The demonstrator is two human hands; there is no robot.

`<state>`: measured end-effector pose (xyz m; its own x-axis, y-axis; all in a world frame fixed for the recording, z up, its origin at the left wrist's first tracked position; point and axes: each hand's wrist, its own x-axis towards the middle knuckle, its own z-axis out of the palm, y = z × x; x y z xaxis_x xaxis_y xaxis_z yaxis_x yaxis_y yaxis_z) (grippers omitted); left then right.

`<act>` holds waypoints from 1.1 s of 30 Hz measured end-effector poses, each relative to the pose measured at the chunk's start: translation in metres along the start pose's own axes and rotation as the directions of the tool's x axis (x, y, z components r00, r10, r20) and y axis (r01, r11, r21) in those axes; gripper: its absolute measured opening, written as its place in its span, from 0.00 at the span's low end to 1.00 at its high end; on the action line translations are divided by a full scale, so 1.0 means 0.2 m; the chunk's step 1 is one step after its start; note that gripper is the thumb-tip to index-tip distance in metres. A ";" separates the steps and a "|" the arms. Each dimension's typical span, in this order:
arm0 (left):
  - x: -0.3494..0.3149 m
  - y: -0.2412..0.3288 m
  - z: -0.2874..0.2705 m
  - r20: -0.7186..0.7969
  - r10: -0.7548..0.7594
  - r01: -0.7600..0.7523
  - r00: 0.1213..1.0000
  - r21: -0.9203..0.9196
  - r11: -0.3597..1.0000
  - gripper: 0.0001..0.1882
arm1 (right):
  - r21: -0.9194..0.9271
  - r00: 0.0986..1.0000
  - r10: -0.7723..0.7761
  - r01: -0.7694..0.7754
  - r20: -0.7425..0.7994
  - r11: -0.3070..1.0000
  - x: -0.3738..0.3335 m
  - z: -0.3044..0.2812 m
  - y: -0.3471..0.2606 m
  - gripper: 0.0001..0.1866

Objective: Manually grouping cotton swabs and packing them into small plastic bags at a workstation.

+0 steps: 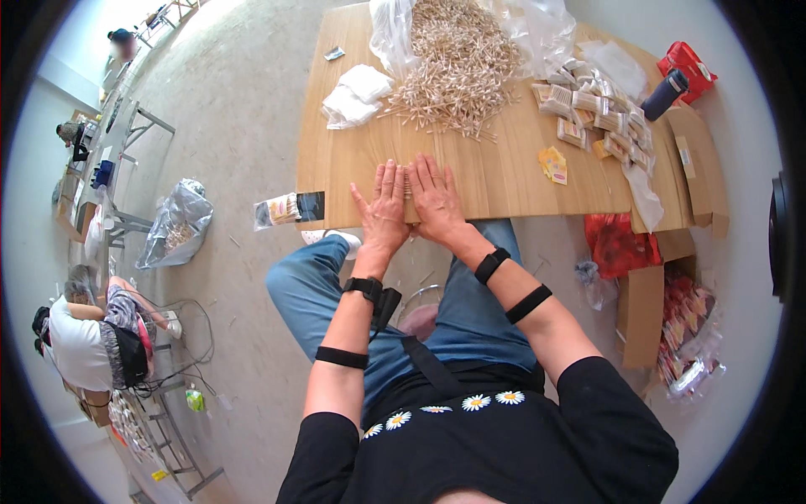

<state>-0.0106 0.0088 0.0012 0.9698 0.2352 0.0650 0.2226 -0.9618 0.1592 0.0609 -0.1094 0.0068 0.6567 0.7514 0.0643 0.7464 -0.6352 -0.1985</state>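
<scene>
On the wooden tabletop [504, 176] we press our left hand [384, 210] and right hand [434, 200] flat, fingers together, squaring a small bundle of sticks [409, 181] between them. Several packed bundles [596, 113] lie finished; a big loose heap [457, 67] remains.

The small bundle of sticks [409, 183] is mostly hidden between the flat hands, perhaps pressed by both.
</scene>
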 end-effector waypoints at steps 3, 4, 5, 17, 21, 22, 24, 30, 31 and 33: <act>-0.01 0.03 0.00 -0.035 -0.005 0.005 0.999 -0.001 1.000 0.59 | -0.003 0.995 -0.027 0.027 -0.092 1.000 -0.02 0.01 0.01 0.65; -0.02 0.03 0.03 -0.077 0.009 -0.008 0.997 0.010 1.000 0.57 | -0.021 0.994 -0.032 0.030 -0.104 0.999 -0.03 0.02 0.02 0.64; -0.03 0.02 0.07 -0.117 0.020 -0.017 0.993 0.025 1.000 0.56 | -0.034 0.992 -0.042 0.038 -0.117 0.999 -0.03 0.05 0.01 0.63; -0.14 -0.10 0.01 -0.007 -0.098 0.097 0.995 -0.018 0.995 0.65 | -0.016 1.000 -0.022 0.022 -0.008 1.000 -0.09 0.01 -0.02 0.61; -0.12 -0.07 0.01 -0.011 -0.095 0.096 0.995 0.038 0.995 0.68 | -0.028 0.992 -0.095 0.093 -0.085 0.995 -0.07 0.04 -0.01 0.63; -0.12 -0.06 0.02 -0.018 -0.099 0.100 0.995 0.053 0.994 0.68 | 0.005 0.985 -0.143 0.144 -0.096 0.990 -0.05 0.04 -0.02 0.62; -0.11 -0.06 0.02 -0.027 -0.105 0.107 0.994 0.071 0.992 0.68 | 0.018 0.981 -0.153 0.156 -0.115 0.988 -0.05 0.04 -0.03 0.61; -0.10 -0.11 0.01 0.003 -0.082 0.081 0.997 0.061 0.995 0.68 | -0.006 0.980 -0.164 0.165 -0.116 0.986 -0.07 0.01 -0.03 0.58; -0.09 -0.11 0.01 -0.011 -0.075 0.075 0.997 0.017 0.997 0.66 | -0.023 0.981 -0.161 0.159 -0.106 0.987 -0.08 0.01 -0.03 0.58; -0.07 -0.11 0.00 -0.028 -0.068 0.067 0.997 -0.026 0.997 0.64 | -0.014 0.978 -0.163 0.162 -0.131 0.987 -0.07 0.05 -0.02 0.58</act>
<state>-0.0290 0.0261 -0.0038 0.9492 0.3038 0.0818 0.2845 -0.9399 0.1888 0.0482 -0.1155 -0.0038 0.5349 0.8148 0.2233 0.8445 -0.5073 -0.1718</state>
